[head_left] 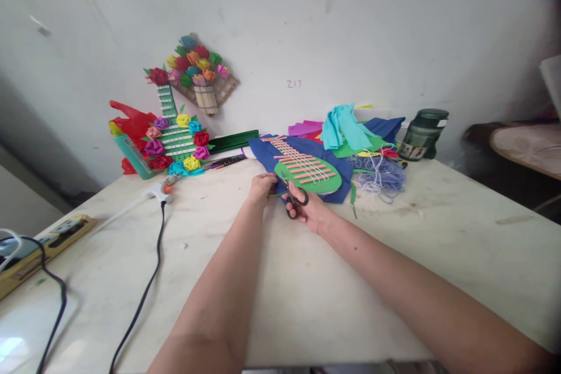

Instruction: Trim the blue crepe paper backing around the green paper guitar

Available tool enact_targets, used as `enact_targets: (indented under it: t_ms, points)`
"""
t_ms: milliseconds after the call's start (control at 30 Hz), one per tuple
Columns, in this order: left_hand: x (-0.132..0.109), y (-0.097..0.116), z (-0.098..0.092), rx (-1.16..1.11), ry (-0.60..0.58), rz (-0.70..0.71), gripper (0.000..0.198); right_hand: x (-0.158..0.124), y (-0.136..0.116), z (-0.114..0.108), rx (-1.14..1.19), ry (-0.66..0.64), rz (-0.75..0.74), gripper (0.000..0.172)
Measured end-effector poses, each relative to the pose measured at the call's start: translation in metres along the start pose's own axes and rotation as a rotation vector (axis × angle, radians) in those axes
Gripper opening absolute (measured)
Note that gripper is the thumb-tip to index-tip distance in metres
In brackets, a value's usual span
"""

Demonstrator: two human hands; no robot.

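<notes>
My right hand (309,210) is closed round the black handles of a pair of scissors (298,194), whose blades point up and left at the near edge of a green oval piece (331,186). Beside them, my left hand (262,187) is closed, its fingers pinching the near left edge of a blue sheet (344,170); the exact hold is partly hidden. On this sheet lies the green piece, crossed by several pinkish sticks (302,162) and white strings that run up a narrow neck.
Left: a hot glue gun (156,191) with a black cord, a power strip (52,248), a green flower-trimmed craft (175,128) and a bottle (134,155). Right: coloured sheets (346,128), tangled yarn (381,175) and a dark green jar (423,134). A flower decoration (204,73) is against the wall.
</notes>
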State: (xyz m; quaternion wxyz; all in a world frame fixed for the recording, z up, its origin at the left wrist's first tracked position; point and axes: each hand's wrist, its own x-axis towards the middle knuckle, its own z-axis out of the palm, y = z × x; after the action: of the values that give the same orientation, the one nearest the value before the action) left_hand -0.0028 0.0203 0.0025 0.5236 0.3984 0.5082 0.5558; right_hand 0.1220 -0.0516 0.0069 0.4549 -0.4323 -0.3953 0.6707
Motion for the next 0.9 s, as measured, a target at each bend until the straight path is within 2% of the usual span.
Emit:
enact_targets:
  t_ms: [400, 567, 700, 900]
  points:
    - [0.005, -0.004, 0.001, 0.008, 0.002, 0.008, 0.015, -0.001, 0.001, 0.007, -0.042, 0.066, -0.001, 0.039]
    - [0.005, -0.004, -0.001, -0.016, 0.023, 0.007, 0.021, -0.001, 0.001, 0.002, -0.021, 0.033, -0.038, 0.039]
    - [0.006, -0.005, 0.0, -0.094, 0.02, -0.005, 0.031, -0.003, -0.004, -0.005, 0.038, -0.01, -0.02, 0.042]
    - [0.008, -0.005, 0.004, -0.188, 0.048, -0.044, 0.06, -0.004, -0.007, -0.006, 0.103, -0.063, 0.02, 0.043]
